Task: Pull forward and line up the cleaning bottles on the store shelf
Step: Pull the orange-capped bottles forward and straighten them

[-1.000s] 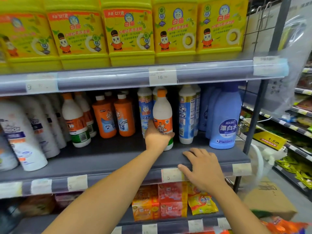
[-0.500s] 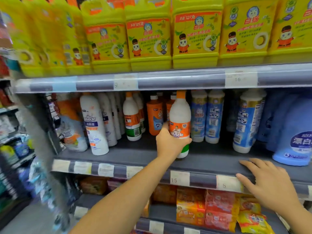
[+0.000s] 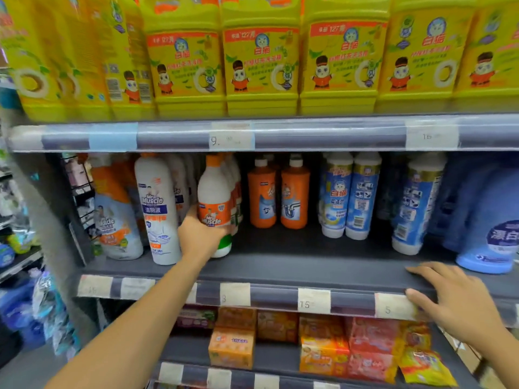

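At the far left of the middle shelf [image 3: 280,265] stands a soft refill pouch [image 3: 116,220], and just beside it a tall white Mr Muscle bottle [image 3: 160,209] set close to the front lip. Next comes the left hand [image 3: 200,237], its fingers wrapped round the lower body of a shorter white Mr Muscle bottle with an orange cap [image 3: 214,203], which appears upright with its base at or just above the shelf, ahead of a file of like bottles behind it. To do this step well, the person would likely draw it straight forward with the base low, stop it level with the tall bottle's front, and turn the label squarely outward before letting go; a grip this low helps keep it from tipping. Further right, two orange drain-cleaner bottles [image 3: 279,197] sit well back from the edge, then a pair of blue-and-white bottles [image 3: 349,197] and a third one [image 3: 415,209] a little apart, and a blue bleach bottle [image 3: 488,234] nearest the front. These look uneven in depth and probably need pulling forward too. At the right, the right hand [image 3: 455,301] lies spread and flat on the shelf's front edge, holding nothing, thumb by a price tag [image 3: 391,306].
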